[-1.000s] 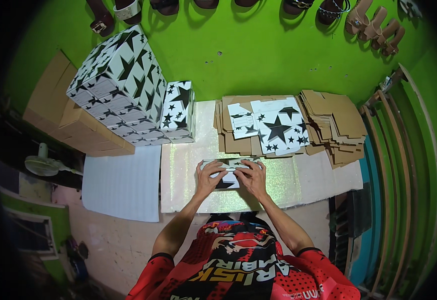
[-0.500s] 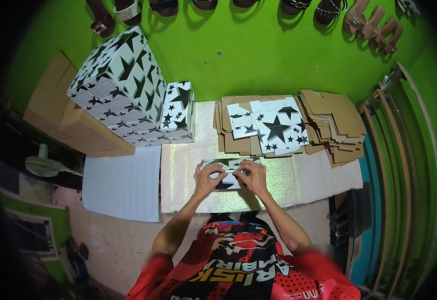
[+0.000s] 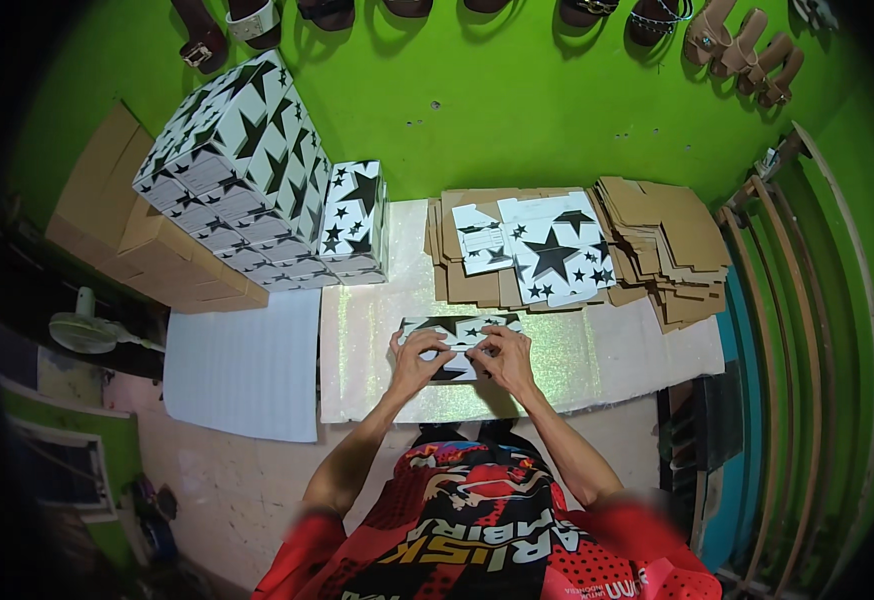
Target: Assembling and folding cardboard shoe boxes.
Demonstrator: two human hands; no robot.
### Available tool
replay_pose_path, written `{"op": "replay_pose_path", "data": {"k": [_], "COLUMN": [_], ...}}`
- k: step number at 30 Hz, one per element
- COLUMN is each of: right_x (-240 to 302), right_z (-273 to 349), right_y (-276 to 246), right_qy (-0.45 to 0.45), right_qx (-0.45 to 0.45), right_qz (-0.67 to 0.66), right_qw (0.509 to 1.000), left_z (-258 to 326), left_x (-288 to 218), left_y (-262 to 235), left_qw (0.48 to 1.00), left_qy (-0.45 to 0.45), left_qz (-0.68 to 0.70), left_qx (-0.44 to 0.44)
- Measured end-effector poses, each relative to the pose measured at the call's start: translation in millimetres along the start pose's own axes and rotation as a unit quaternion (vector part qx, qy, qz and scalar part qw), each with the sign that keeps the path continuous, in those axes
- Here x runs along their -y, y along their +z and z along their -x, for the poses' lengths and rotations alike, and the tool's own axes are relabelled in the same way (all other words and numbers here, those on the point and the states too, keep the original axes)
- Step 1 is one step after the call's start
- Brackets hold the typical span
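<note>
A white cardboard box (image 3: 454, 369) printed with black stars lies near the front edge of the shiny table cover (image 3: 367, 385). My left hand (image 3: 420, 357) grips its left part, with thumb and fingers bent in toward the middle of the near side. From the right, my right hand (image 3: 503, 356) holds the box in the same way, its thumb and forefinger close to the left ones. Both sets of fingertips meet around the box's near edge or flap; exactly what they pinch is partly hidden.
Behind the box lie stacked flat brown cardboard blanks (image 3: 657, 230) with a star-printed blank (image 3: 557, 250) on top. A tall pile of star-printed boxes (image 3: 247, 170) stands at the left, beside brown cartons (image 3: 157, 250). Sandals (image 3: 717, 35) hang along the green wall; a wooden rack (image 3: 777, 300) stands right.
Both hands stay at the box, with slight finger shifts along its near side. More of the box's starred top shows between them now.
</note>
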State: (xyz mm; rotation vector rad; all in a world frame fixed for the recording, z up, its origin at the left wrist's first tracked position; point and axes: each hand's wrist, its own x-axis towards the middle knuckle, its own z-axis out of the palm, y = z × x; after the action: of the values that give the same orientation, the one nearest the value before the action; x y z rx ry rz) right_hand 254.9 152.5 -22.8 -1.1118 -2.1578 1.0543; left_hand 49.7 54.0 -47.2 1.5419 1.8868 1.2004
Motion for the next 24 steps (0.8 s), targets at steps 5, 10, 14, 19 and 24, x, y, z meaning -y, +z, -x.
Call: {"op": "replay_pose_path", "data": {"k": [5,10,14,19,24], "right_x": [-4.2,-4.2,-8.7,-5.6,-8.4], "right_z": [-1.0,3.5,7.7,6.0,3.6], "right_y": [6.6,2.0,-2.8,3.3,-1.0], "right_qy": [0.004,-0.025,-0.097,-0.066,-0.037], "right_qx": [-0.026,-0.043,-0.023,-0.040,-0.012], "right_qz": [0.006,0.038,0.062,0.051,0.024], "right_qw": [1.000,0.998,0.993,0.996,0.999], "left_z": [2.0,6.7,8.6,8.9,3.8], "left_x": [1.3,-5.5,-2.7,-2.4,-10.8], "left_y": [2.7,1.2,-0.1,1.4,1.5], "left_qw": [0.998,0.998,0.998,0.997,0.998], "left_qy": [-0.054,0.018,0.034,0.009,-0.006], "left_qz": [0.000,-0.053,-0.056,-0.063,-0.047], "left_qx": [-0.012,0.012,0.018,0.031,0.034]}}
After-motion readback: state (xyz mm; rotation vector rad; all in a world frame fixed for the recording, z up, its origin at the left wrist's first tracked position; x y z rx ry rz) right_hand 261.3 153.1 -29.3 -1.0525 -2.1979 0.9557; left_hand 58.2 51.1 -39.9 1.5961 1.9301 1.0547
